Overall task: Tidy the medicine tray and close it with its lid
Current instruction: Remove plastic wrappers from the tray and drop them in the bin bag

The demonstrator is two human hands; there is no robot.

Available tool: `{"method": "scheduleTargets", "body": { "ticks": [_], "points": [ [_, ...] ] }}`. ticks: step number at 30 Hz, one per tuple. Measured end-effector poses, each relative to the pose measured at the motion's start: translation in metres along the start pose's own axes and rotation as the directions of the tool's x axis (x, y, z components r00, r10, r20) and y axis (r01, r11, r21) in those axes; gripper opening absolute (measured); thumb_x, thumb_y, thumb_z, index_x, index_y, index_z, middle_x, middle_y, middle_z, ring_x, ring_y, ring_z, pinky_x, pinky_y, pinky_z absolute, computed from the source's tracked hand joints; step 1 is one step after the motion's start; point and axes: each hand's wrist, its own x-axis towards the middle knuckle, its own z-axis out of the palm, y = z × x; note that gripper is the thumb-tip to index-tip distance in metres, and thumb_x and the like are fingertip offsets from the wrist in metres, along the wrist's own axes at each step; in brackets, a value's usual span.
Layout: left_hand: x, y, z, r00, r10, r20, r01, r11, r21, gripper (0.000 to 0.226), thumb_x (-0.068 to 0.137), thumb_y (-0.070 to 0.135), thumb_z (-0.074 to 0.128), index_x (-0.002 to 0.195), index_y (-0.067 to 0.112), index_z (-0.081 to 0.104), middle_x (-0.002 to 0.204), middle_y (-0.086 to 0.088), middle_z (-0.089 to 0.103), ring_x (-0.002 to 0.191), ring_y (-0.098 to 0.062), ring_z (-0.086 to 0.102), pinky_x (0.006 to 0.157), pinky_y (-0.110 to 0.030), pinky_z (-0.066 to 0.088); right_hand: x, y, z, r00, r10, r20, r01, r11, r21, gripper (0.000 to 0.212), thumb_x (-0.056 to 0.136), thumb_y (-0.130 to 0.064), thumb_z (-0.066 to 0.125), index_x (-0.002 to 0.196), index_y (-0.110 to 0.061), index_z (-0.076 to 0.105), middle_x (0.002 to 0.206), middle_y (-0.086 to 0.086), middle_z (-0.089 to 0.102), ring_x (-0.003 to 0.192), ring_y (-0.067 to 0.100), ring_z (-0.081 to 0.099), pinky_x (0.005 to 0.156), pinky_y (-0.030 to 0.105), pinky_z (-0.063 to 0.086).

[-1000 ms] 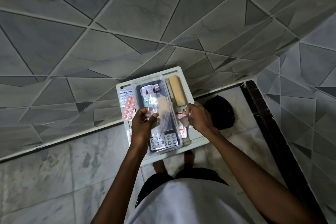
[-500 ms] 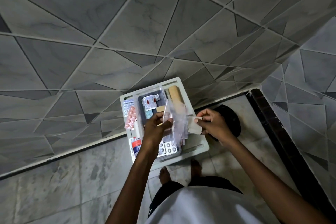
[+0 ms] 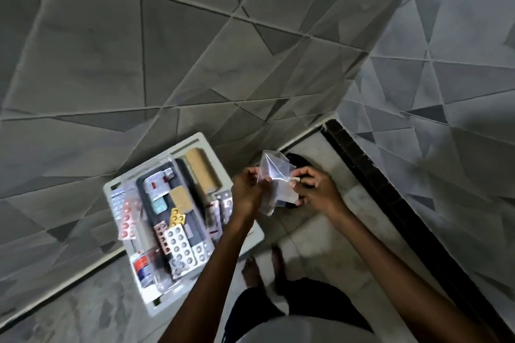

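Observation:
A white medicine tray [image 3: 200,139] rests on a ledge against the tiled wall, holding several blister strips, a tan roll [image 3: 203,174] and a clear inner box [image 3: 172,203]. To its right, over the floor, both hands hold a clear plastic bag [image 3: 274,175]. My left hand [image 3: 246,192] pinches the bag's left edge. My right hand [image 3: 315,189] pinches its right edge, along with a small white piece. No lid can be made out.
A black object [image 3: 299,163] lies on the pale floor behind the bag. A dark strip [image 3: 390,203] runs along the right wall. My bare feet [image 3: 264,264] stand below the tray. Grey patterned tiles cover both walls.
Both hands have carried the clear bag from above the tray to its right, over the floor. The view has tilted up and turned, and the tray's contents now lie uncovered.

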Motion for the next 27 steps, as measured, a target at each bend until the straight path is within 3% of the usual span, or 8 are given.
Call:
{"method": "scheduleTargets", "body": {
  "ticks": [2, 5, 10, 15, 19, 22, 25, 27],
  "points": [
    [0.017, -0.003, 0.03, 0.998, 0.042, 0.047, -0.045, 0.997, 0.065, 0.007, 0.081, 0.018, 0.07, 0.083, 0.017, 0.063, 0.074, 0.005, 0.066, 0.057, 0.004, 0.06, 0.055, -0.024, 0.048, 0.011, 0.007, -0.022, 0.997, 0.061, -0.043, -0.058, 0.996, 0.071, 0.014, 0.084, -0.005, 0.069, 0.095, -0.007, 0.061, 0.088, 0.017, 0.064, 0.041, 0.003, 0.056, 0.042, 0.019, 0.05],
    [0.041, -0.012, 0.074, 0.997, 0.04, 0.073, -0.052, 0.985, 0.164, 0.009, 0.075, 0.03, 0.071, 0.073, 0.027, 0.062, 0.076, 0.004, 0.071, 0.068, -0.008, 0.066, 0.066, -0.029, 0.054, 0.034, 0.024, -0.053, 0.988, 0.121, -0.094, -0.113, 0.989, 0.092, 0.015, 0.081, -0.005, 0.072, 0.091, -0.009, 0.062, 0.085, 0.013, 0.066, 0.044, 0.002, 0.058, 0.042, 0.018, 0.049],
    [0.109, -0.059, 0.138, 0.994, -0.093, 0.057, 0.071, 0.947, 0.312, 0.031, 0.079, 0.034, 0.073, 0.102, 0.014, 0.068, 0.098, -0.003, 0.071, 0.09, -0.016, 0.065, 0.081, -0.032, 0.052, 0.11, 0.091, -0.098, 0.957, 0.221, -0.188, -0.221, 0.975, 0.018, 0.022, 0.077, -0.003, 0.075, 0.083, -0.021, 0.066, 0.09, 0.015, 0.07, 0.064, 0.02, 0.067, 0.048, 0.027, 0.054],
    [0.215, -0.158, 0.199, 0.965, -0.255, -0.056, 0.26, 0.92, 0.292, 0.018, 0.082, 0.029, 0.065, 0.094, 0.015, 0.068, 0.072, 0.004, 0.068, 0.053, 0.004, 0.06, 0.047, -0.007, 0.042, 0.226, 0.194, -0.119, 0.922, 0.299, -0.245, -0.325, 0.943, -0.074, 0.02, 0.079, 0.001, 0.069, 0.092, -0.014, 0.066, 0.085, 0.008, 0.066, 0.065, 0.013, 0.065, 0.045, 0.021, 0.053],
    [0.295, -0.249, 0.239, 0.942, -0.3, -0.151, 0.33, 0.912, 0.244, 0.017, 0.086, 0.011, 0.061, 0.099, 0.002, 0.068, 0.084, -0.008, 0.068, 0.063, -0.015, 0.059, 0.045, -0.008, 0.04, 0.325, 0.293, -0.118, 0.902, 0.328, -0.28, -0.382, 0.909, -0.165, 0.018, 0.081, -0.003, 0.067, 0.097, -0.009, 0.069, 0.087, 0.005, 0.067, 0.069, 0.017, 0.066, 0.044, 0.019, 0.055],
    [0.349, -0.303, 0.259, 0.937, -0.32, -0.142, 0.348, 0.893, 0.284, 0.007, 0.087, 0.008, 0.058, 0.09, 0.012, 0.063, 0.087, -0.009, 0.062, 0.076, -0.021, 0.057, 0.064, -0.024, 0.044, 0.391, 0.371, -0.114, 0.873, 0.391, -0.291, -0.458, 0.864, -0.212, 0.016, 0.079, -0.009, 0.069, 0.094, -0.012, 0.071, 0.09, 0.008, 0.071, 0.065, 0.02, 0.069, 0.056, 0.033, 0.062],
    [0.396, -0.36, 0.27, 0.913, -0.397, -0.093, 0.408, 0.881, 0.242, 0.014, 0.083, 0.01, 0.06, 0.076, 0.022, 0.055, 0.085, -0.006, 0.06, 0.082, -0.02, 0.057, 0.078, -0.031, 0.049, 0.454, 0.473, -0.115, 0.882, 0.393, -0.261, -0.465, 0.819, -0.337, 0.012, 0.068, -0.028, 0.064, 0.079, -0.03, 0.069, 0.09, 0.007, 0.075, 0.082, 0.03, 0.072, 0.073, 0.046, 0.061],
    [0.418, -0.388, 0.275, 0.872, -0.489, -0.02, 0.476, 0.838, 0.266, 0.006, 0.087, 0.012, 0.059, 0.09, 0.017, 0.062, 0.096, -0.009, 0.064, 0.095, -0.026, 0.061, 0.09, -0.033, 0.05, 0.482, 0.529, -0.118, 0.881, 0.425, -0.206, -0.472, 0.797, -0.377, 0.012, 0.064, -0.033, 0.06, 0.075, -0.034, 0.062, 0.094, 0.01, 0.074, 0.09, 0.034, 0.071, 0.079, 0.048, 0.059]
  ]
}}
